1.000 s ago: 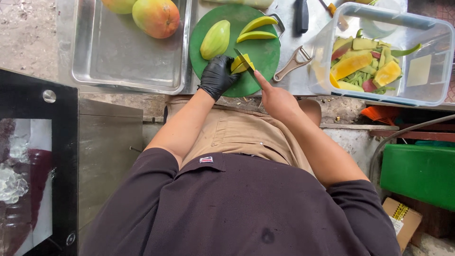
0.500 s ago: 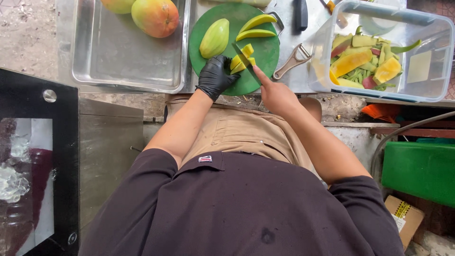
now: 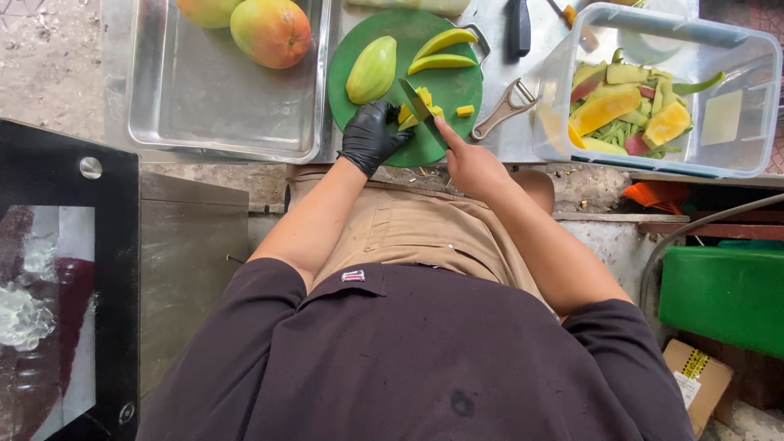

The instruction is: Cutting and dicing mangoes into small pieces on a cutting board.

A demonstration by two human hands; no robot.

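Note:
A round green cutting board lies on a steel counter. My left hand, in a black glove, pins yellow mango pieces near the board's front. My right hand, bare, grips a knife whose blade rests among those pieces, forefinger along its back. One small yellow cube lies apart to the right. A peeled green mango half and two yellow-green slices lie farther back on the board.
A steel tray at the left holds whole mangoes. A peeler lies right of the board, beside a clear plastic tub of peels. A black-handled tool lies at the back. A green crate stands lower right.
The knife has cut across the mango strip, leaving more small pieces; one cube now lies off to the right. The blade has moved slightly left along the strip.

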